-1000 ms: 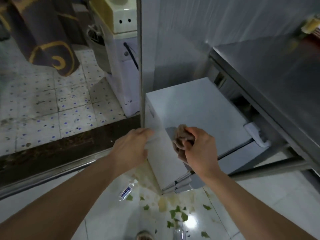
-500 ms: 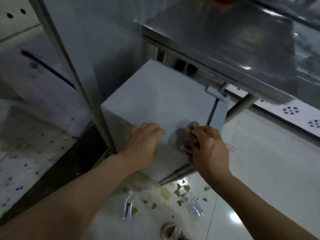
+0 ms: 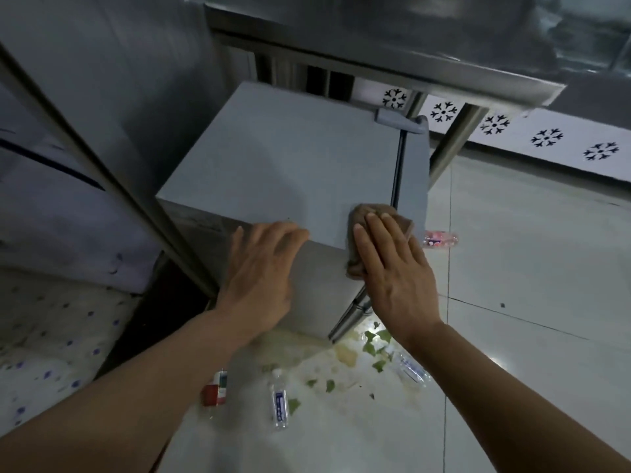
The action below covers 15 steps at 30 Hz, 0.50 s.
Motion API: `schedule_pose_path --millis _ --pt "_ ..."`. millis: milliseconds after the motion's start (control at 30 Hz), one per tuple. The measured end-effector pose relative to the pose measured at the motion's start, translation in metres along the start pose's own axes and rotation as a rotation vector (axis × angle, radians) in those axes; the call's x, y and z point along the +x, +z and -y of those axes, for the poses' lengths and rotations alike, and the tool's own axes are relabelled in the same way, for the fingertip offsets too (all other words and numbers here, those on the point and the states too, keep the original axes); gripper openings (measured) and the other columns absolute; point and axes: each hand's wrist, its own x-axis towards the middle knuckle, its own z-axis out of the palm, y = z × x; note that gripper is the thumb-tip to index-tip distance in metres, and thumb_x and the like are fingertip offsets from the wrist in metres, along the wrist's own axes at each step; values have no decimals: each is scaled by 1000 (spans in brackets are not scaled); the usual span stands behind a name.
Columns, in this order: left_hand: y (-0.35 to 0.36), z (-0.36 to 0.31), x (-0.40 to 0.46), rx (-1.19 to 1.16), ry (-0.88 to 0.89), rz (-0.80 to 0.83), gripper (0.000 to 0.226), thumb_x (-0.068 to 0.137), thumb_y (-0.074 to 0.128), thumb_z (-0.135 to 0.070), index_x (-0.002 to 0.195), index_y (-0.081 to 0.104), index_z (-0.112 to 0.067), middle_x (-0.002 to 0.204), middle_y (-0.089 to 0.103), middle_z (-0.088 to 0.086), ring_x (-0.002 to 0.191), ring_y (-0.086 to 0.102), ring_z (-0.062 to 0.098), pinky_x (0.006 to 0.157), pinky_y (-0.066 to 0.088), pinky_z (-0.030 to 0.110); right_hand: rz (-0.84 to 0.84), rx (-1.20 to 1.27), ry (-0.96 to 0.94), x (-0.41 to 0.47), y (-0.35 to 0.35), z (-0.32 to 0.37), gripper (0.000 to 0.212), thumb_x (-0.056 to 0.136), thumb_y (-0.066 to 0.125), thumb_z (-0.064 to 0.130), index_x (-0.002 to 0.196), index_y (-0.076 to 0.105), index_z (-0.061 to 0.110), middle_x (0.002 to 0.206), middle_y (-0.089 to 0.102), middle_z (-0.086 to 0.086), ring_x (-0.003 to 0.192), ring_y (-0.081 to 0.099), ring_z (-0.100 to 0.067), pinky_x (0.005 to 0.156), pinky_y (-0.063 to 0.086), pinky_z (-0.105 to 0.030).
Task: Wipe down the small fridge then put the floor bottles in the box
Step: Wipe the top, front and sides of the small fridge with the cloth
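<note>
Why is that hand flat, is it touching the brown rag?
Touching. The head view shows the right hand lying flat on the brown rag, pressing it against the small fridge's near top corner.

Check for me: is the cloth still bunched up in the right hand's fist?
No: the right hand lies flat with straight fingers, pressing the brown cloth onto the fridge's near top corner.

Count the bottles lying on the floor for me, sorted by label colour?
Blue label: 2
Red label: 1
Pink label: 1
Total: 4 bottles
</note>
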Motion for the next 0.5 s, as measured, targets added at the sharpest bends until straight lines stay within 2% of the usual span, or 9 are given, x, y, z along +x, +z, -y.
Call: schedule_pose_path --millis 167,267,500 --pt "19 4 -2 10 31 -148 68 63 70 -9 126 50 -21 132 49 3 116 45 31 103 32 54 -243 -40 -97 -3 24 -8 44 93 52 13 134 48 -2 140 45 -22 132 41 -37 103 41 -53" --pt "27 9 -1 -18 60 -218 67 62 68 -7 125 53 -21 130 51 4 113 47 31 100 34 56 -326 -46 -115 -3 30 -9 45 90 57 12 132 50 -3 138 48 -22 130 44 -37 101 43 -54" --pt "40 28 3 -8 209 -365 68 62 64 -2 127 56 -18 128 56 7 107 49 32 97 37 57 -405 -101 36 -5 41 8 45 92 45 19 134 36 5 140 47 -18 132 42 -34 108 33 -49"
